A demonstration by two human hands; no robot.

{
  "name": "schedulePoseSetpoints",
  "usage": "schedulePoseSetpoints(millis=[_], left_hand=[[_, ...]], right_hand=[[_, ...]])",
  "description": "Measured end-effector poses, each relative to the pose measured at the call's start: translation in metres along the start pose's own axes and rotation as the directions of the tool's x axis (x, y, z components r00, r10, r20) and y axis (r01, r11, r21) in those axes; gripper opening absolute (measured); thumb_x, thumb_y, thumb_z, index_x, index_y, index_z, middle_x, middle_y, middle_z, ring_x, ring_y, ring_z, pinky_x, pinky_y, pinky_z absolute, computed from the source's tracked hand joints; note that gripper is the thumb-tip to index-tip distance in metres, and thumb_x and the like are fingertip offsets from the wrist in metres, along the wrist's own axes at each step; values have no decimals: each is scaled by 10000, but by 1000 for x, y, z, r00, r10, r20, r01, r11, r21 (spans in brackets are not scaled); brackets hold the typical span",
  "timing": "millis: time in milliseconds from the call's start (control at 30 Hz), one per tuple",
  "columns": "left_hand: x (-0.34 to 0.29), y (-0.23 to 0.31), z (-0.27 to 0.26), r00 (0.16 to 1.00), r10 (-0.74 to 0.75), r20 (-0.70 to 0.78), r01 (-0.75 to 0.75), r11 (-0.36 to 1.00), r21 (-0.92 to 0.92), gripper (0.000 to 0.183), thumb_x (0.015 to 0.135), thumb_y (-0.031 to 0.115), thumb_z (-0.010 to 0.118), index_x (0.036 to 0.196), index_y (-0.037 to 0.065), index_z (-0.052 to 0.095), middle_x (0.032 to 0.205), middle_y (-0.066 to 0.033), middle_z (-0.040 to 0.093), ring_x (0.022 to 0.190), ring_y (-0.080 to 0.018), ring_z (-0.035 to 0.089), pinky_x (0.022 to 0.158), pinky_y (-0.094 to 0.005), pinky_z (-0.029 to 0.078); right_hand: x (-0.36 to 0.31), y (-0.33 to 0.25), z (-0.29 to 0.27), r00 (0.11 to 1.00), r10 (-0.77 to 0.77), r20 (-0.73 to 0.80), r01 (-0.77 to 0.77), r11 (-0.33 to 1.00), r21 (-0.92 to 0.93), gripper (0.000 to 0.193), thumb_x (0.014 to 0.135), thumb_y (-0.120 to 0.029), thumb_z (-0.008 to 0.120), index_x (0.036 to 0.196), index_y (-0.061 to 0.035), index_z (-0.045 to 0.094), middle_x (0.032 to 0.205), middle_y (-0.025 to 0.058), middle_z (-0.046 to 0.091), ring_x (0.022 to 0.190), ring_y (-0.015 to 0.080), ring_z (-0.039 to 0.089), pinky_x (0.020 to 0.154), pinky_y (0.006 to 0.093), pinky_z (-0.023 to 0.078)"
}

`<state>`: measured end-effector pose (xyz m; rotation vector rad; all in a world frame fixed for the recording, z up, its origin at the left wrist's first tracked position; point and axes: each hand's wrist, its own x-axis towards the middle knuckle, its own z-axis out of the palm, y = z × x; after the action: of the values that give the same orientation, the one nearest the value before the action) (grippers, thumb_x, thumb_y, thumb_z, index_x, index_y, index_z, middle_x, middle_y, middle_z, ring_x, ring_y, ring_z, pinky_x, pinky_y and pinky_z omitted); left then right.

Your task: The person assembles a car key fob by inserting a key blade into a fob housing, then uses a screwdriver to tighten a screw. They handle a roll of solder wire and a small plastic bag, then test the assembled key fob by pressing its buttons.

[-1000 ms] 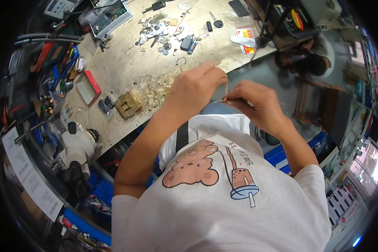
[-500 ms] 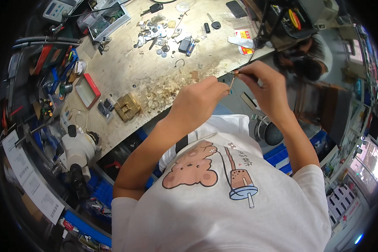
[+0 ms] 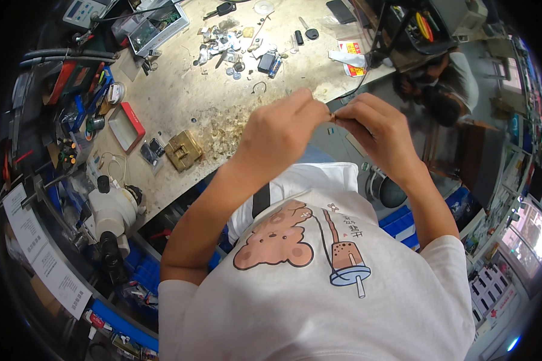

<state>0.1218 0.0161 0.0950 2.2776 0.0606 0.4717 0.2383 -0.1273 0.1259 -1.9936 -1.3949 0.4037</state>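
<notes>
Both of my hands meet in front of me, just past the bench's near edge. My left hand (image 3: 281,125) is closed, its thumb and fingers pinching a thin copper-coloured strip (image 3: 333,117). From the other side my right hand (image 3: 378,127) pinches the same strip, fingertips almost touching those of the left. Most of the strip is hidden by the fingers, and its exact kind is too small to make out. Closest to the hands on the bench lies a small dark curved wire (image 3: 259,88).
The worn wooden bench (image 3: 168,78) carries a pile of small parts (image 3: 226,45), a loose key (image 3: 309,30), a brass block (image 3: 183,150) and a red-rimmed box (image 3: 126,127). A white microscope (image 3: 111,210) stands at left. Another person (image 3: 445,87) sits beyond the bench at right.
My hands have drawn closer together, the left turning slightly, so less of the copper-coloured strip shows between them. Things on the bench stay in place.
</notes>
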Motion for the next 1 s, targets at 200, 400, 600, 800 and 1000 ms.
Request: schedulePoseSetpoints(millis=[200, 400, 600, 800, 1000], left_hand=[[1, -10, -1, 994, -42, 101, 75, 934, -349, 69, 763, 43, 602, 823, 13, 584, 743, -101, 524, 625, -267, 531, 563, -324, 429], [-9, 11, 6, 990, -115, 84, 123, 987, -101, 62, 787, 58, 582, 829, 14, 580, 743, -103, 530, 643, -252, 536, 582, -302, 425], [0, 0, 6, 994, -67, 83, 86, 965, -249, 54, 775, 51, 594, 802, 12, 568, 735, -105, 516, 635, -274, 534, 557, -322, 430], [-5, 12, 6, 996, -77, 52, 81, 992, -98, 62, 774, 51, 597, 809, 10, 566, 716, -104, 506, 639, -265, 528, 564, -310, 422], [6, -1, 1, 999, 7, 47, 5, 968, -251, 78, 738, 87, 622, 770, 48, 562, 710, -76, 488, 584, -246, 549, 501, -320, 446]], right_hand=[[-3, -5, -6, 993, 109, 33, -113, 907, 406, 112, 710, 27, 639, 798, -2, 574, 706, 101, 540, 642, 254, 542, 554, 314, 432], [-8, 5, 5, 994, 45, -97, -48, 998, -28, 104, 738, 17, 630, 831, 2, 586, 718, 92, 560, 639, 209, 547, 580, 270, 429], [-7, -5, -12, 992, 79, 98, -107, 939, 327, 100, 747, 14, 623, 840, 6, 587, 732, 100, 578, 647, 196, 556, 587, 262, 429], [-6, 0, -7, 995, 100, -8, -100, 994, 36, 97, 772, 11, 604, 869, 9, 594, 767, 83, 599, 683, 143, 567, 607, 245, 438], [-8, -4, -13, 974, 203, 99, -225, 845, 485, 102, 764, -3, 614, 865, -2, 596, 758, 89, 589, 670, 178, 569, 601, 257, 441]])
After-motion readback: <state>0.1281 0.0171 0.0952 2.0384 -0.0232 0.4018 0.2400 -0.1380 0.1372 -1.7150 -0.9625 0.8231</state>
